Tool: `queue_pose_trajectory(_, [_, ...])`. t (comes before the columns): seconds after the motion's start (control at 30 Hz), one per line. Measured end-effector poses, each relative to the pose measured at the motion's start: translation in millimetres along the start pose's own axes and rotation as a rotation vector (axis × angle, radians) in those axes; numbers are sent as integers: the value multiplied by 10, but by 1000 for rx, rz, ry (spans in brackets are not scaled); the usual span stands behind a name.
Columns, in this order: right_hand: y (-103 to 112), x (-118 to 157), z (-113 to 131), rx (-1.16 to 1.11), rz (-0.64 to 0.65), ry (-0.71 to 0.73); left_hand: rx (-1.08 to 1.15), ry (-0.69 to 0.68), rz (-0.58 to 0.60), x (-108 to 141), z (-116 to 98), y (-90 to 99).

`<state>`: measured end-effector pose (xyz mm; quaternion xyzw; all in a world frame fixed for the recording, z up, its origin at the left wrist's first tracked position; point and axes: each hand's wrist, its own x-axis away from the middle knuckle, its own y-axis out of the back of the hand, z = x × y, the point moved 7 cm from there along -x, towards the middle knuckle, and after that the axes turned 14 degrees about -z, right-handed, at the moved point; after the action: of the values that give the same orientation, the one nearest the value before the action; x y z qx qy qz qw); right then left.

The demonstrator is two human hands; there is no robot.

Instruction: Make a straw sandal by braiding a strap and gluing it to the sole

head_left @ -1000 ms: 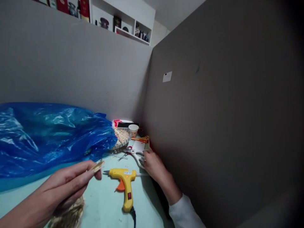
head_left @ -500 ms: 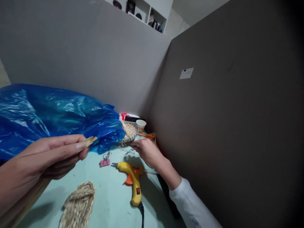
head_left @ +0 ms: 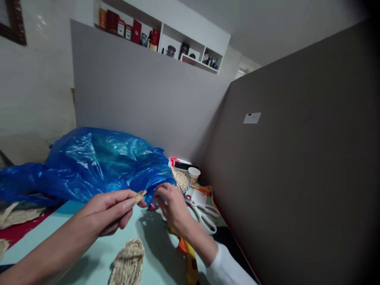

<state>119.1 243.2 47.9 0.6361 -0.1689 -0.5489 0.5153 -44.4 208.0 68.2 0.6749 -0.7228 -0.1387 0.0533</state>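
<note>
My left hand [head_left: 111, 211] pinches a pale strip of dried plant fibre [head_left: 140, 196] between thumb and forefinger, its folded tip pointing right. Close by on the right, my right hand [head_left: 173, 208] is raised with its fingers drawn together. Whatever those fingers hold, if anything, is too small to make out. Below my right wrist lies a yellow glue gun [head_left: 192, 265] with an orange trigger, partly covered by the hand and forearm. A flat woven fibre piece [head_left: 129, 261], shaped like a slipper sole, rests on the pale green tabletop [head_left: 157, 245] below the hands.
A large blue plastic bag [head_left: 103, 162] sprawls along the back. White-handled scissors [head_left: 204, 215] lie right of my right hand. Behind them are a small woven basket [head_left: 182, 181], a paper cup [head_left: 194, 172] and a dark phone [head_left: 181, 166]. A dark partition [head_left: 282, 166] stands at the right.
My right hand has come back from near the basket toward the strip in my left hand. The view has shifted up and left, and the scissors now show.
</note>
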Motion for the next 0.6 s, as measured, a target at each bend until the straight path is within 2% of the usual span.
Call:
queue_pose_trajectory(0.07, [131, 50, -65, 12, -22, -62, 51, 19, 39, 77, 56, 23])
queue_pose_trajectory(0.17, [147, 142, -87, 9, 46, -68, 24, 37, 90, 160, 94, 21])
queue_pose_trajectory(0.37, [-104, 187, 65, 21, 263, 66, -149, -33, 30, 41, 179, 81])
queue_pose_trajectory(0.6, [-367, 4, 120, 17, 317, 135, -145, -22, -6, -292, 517, 84])
